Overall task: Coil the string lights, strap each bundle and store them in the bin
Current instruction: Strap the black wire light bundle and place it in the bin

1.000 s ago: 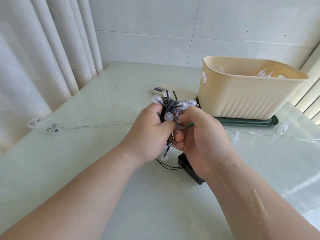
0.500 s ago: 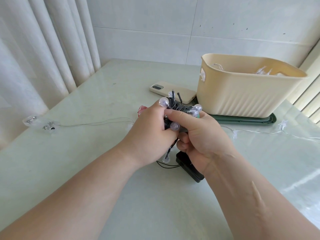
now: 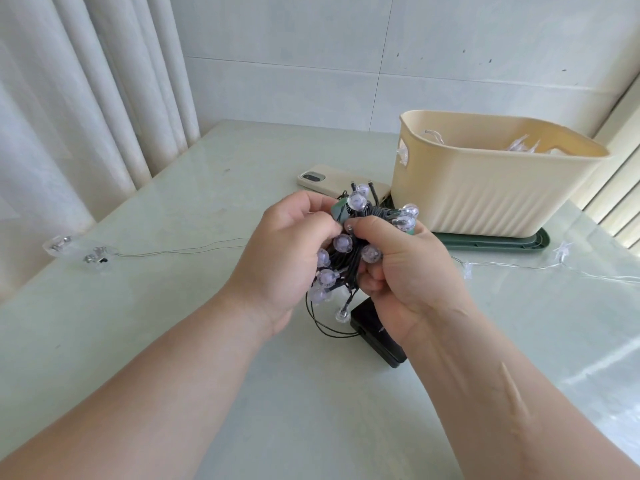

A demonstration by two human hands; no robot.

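A coiled bundle of dark-wired string lights (image 3: 349, 258) with round clear bulbs is held above the table between both hands. My left hand (image 3: 287, 251) grips its left side and pinches a green strap (image 3: 338, 209) at the top. My right hand (image 3: 401, 268) curls round the bundle's right side, thumb across the wires. The bundle's black battery box (image 3: 375, 332) lies on the table below, joined by loose wire loops. The cream ribbed bin (image 3: 491, 181) stands at the back right with clear lights inside.
The bin sits on a dark green lid (image 3: 491, 242). A beige phone (image 3: 332, 180) lies face down left of the bin. A thin clear-wire light string (image 3: 173, 251) trails across the table from a small clear pack (image 3: 79, 251) at left to the right edge. Curtains hang at left.
The bundle has turned in my hands, showing more bulbs on its near side. My left fingers have shifted to the green strap at the top.
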